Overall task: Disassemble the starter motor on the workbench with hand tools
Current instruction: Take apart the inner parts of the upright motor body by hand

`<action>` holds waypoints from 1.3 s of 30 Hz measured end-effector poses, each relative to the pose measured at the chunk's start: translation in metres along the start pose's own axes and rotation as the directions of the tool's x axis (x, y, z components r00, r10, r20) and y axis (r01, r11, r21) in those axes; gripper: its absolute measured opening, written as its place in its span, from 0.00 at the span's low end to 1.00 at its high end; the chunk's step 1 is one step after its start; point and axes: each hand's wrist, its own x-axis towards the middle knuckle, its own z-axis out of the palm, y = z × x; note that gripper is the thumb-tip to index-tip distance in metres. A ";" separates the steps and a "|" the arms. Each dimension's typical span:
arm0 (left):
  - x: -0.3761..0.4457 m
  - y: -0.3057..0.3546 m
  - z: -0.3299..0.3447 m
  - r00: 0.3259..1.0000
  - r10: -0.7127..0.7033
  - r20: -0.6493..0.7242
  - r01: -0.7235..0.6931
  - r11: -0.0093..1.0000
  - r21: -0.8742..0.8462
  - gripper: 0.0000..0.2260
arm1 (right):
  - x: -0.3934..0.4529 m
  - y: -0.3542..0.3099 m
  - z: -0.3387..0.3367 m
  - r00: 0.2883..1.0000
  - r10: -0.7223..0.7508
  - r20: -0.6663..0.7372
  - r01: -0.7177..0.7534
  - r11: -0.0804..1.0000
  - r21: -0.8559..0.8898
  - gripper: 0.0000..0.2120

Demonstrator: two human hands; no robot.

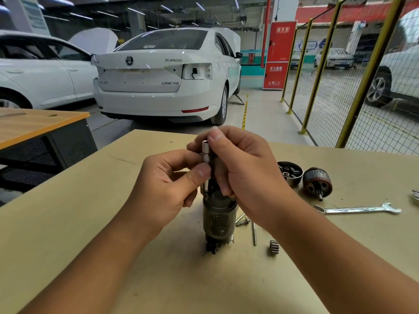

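Starter motor body (218,217) is standing upright on the tan worktop (90,214), smack in the middle, and both hands are up at its top end: the left hand (169,180) pinches a slim silver socket driver (205,155) with thumb and fingers, while the right hand (241,164) is curled around the upper part of the motor. Off to the right on the worktop sit the armature (317,182), a round end cap (290,172), a combination wrench (358,209), a small pinion gear (274,247) and some long bolts (254,232) just beside the motor.
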 end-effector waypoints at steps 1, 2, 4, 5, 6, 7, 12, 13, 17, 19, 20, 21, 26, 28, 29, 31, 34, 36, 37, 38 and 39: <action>0.000 0.000 0.001 1.000 -0.004 -0.002 0.003 1.000 -0.014 0.08 | -0.001 -0.001 0.000 1.000 -0.001 -0.003 0.001 1.000 0.000 0.12; 0.001 -0.001 0.001 1.000 -0.009 -0.005 0.009 1.000 -0.027 0.07 | -0.001 -0.001 0.000 1.000 -0.002 -0.009 0.002 1.000 0.000 0.11; 0.001 -0.001 0.002 1.000 -0.013 -0.005 0.013 0.999 -0.040 0.05 | 0.000 -0.001 0.001 1.000 0.001 -0.016 -0.001 1.000 -0.005 0.12; 0.000 -0.001 0.002 1.000 -0.014 -0.002 0.014 0.999 -0.039 0.06 | 0.000 -0.001 0.001 1.000 0.004 -0.015 -0.004 1.000 -0.012 0.13; 0.000 -0.002 0.001 1.000 -0.013 0.004 0.013 0.999 -0.029 0.07 | 0.000 -0.001 0.001 1.000 0.007 -0.012 -0.007 1.000 -0.015 0.13; -0.001 -0.002 0.001 1.000 -0.010 0.010 0.010 1.000 -0.011 0.08 | 0.000 -0.001 0.001 1.000 0.010 -0.010 -0.010 1.000 -0.010 0.14; 0.000 -0.001 0.002 1.000 -0.002 -0.009 0.002 1.000 0.008 0.09 | -0.001 -0.002 0.001 1.000 -0.006 -0.009 0.006 1.000 0.000 0.11; 0.000 -0.001 0.002 1.000 -0.003 -0.017 0.003 1.000 -0.007 0.10 | -0.001 -0.001 0.001 1.000 -0.012 -0.015 0.012 1.000 0.001 0.11; 0.000 -0.003 -0.001 1.000 -0.016 -0.006 0.016 1.000 0.004 0.08 | 0.000 0.000 0.000 1.000 -0.008 -0.016 0.008 1.000 0.011 0.13; 0.001 -0.003 -0.002 1.000 -0.013 0.008 0.013 1.000 0.007 0.07 | 0.000 -0.001 -0.001 1.000 0.006 -0.007 -0.005 0.999 0.038 0.13; 0.001 -0.003 -0.002 1.000 -0.012 0.012 0.012 1.000 0.002 0.07 | -0.001 -0.001 -0.001 1.000 0.009 0.000 -0.009 0.998 0.055 0.12; 0.001 -0.002 -0.001 1.000 -0.014 0.011 0.014 1.000 -0.007 0.07 | -0.001 -0.001 0.000 1.000 0.008 0.003 -0.008 0.998 0.063 0.10; 0.001 -0.002 -0.001 0.999 -0.031 0.027 0.032 0.999 -0.023 0.08 | 0.000 -0.002 0.001 1.000 0.002 -0.018 -0.002 1.000 0.014 0.10; 0.002 -0.002 -0.004 0.998 -0.032 0.046 0.032 0.999 -0.003 0.07 | 0.000 -0.002 0.001 1.000 0.014 -0.017 -0.014 1.000 0.019 0.12; 0.002 -0.002 -0.005 0.998 -0.032 0.050 0.032 0.999 0.009 0.07 | 0.000 -0.002 0.000 1.000 0.020 -0.010 -0.019 0.999 0.028 0.13; 0.002 -0.002 -0.006 0.998 -0.025 0.056 0.024 1.000 0.016 0.07 | -0.002 -0.003 0.000 1.000 0.016 0.000 -0.016 0.999 0.037 0.11; 0.002 -0.003 -0.003 0.999 -0.011 0.053 0.010 1.000 0.018 0.07 | -0.002 -0.003 0.000 1.000 0.008 -0.017 -0.008 0.999 0.036 0.08; 0.001 -0.003 -0.002 0.999 0.000 0.040 -0.001 1.000 0.015 0.04 | -0.001 -0.002 0.001 1.000 0.015 -0.022 -0.014 0.999 0.031 0.10; 0.001 -0.003 -0.002 0.999 0.002 0.032 -0.003 1.000 0.017 0.04 | 0.000 -0.002 0.001 1.000 0.020 -0.021 -0.020 0.999 0.026 0.11; 0.001 -0.004 -0.002 1.000 0.003 0.028 -0.004 1.000 0.025 0.05 | 0.000 -0.001 0.001 0.999 0.024 -0.022 -0.023 0.999 0.022 0.12; 0.001 -0.005 -0.003 1.000 0.005 0.027 -0.006 0.999 0.037 0.06 | 0.001 -0.001 0.000 0.999 0.025 -0.021 -0.024 0.999 0.021 0.13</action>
